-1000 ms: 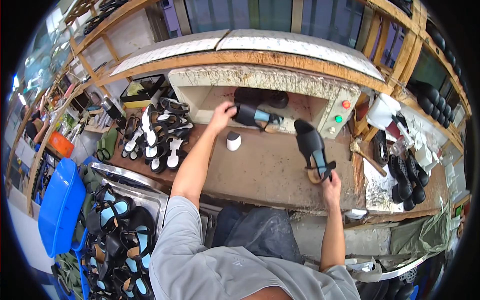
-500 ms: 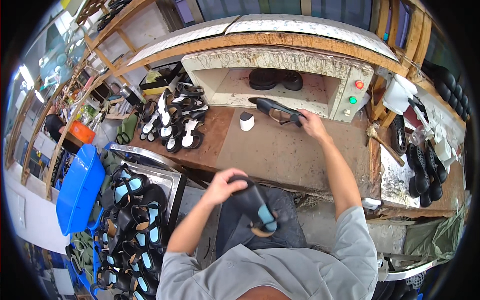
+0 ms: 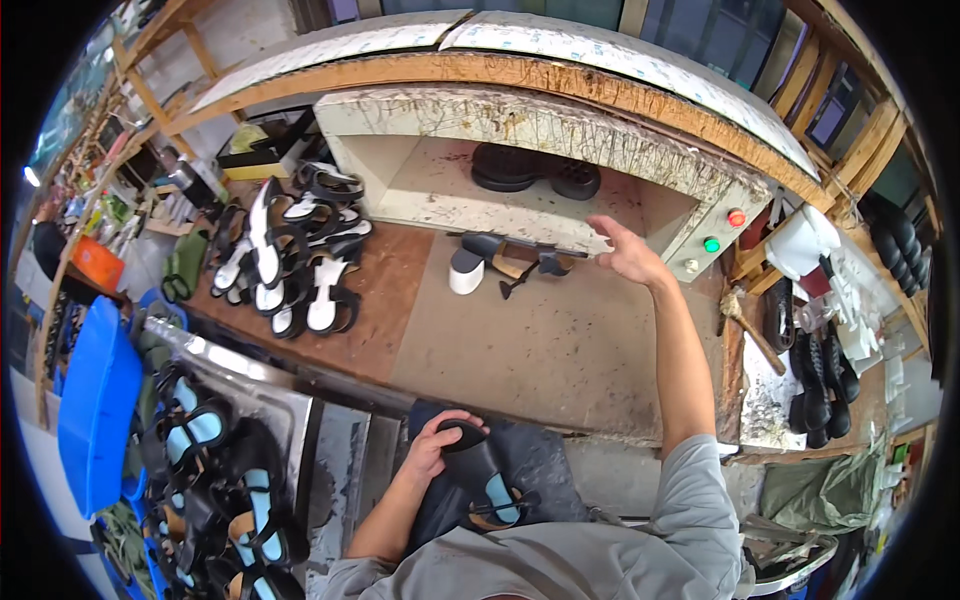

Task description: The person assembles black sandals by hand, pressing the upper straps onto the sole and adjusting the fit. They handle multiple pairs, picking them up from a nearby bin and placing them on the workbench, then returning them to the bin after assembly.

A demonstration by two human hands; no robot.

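Note:
Over my lap, my left hand (image 3: 432, 446) grips a black sandal (image 3: 474, 468) with a light blue insole by its toe end; the strap end points down toward me. My right hand (image 3: 634, 257) is stretched out in front of the white box, fingers apart and holding nothing. Just left of its fingertips, another black sandal (image 3: 513, 262) lies on the bench (image 3: 490, 350). A white heel-shaped block with a dark top (image 3: 465, 273) stands beside that sandal.
Thick black soles (image 3: 515, 166) sit inside the open white box (image 3: 680, 250). White-and-black sandals (image 3: 268, 245) are heaped at the bench's left. Blue-insoled sandals (image 3: 262, 500) fill the lower left near a blue basin (image 3: 97, 410). A brush (image 3: 750, 330) and black soles (image 3: 825, 385) lie right.
My right hand has let go of a black sandal, which now lies on the bench, and its fingers have spread. My left hand still holds its sandal, now lower in view.

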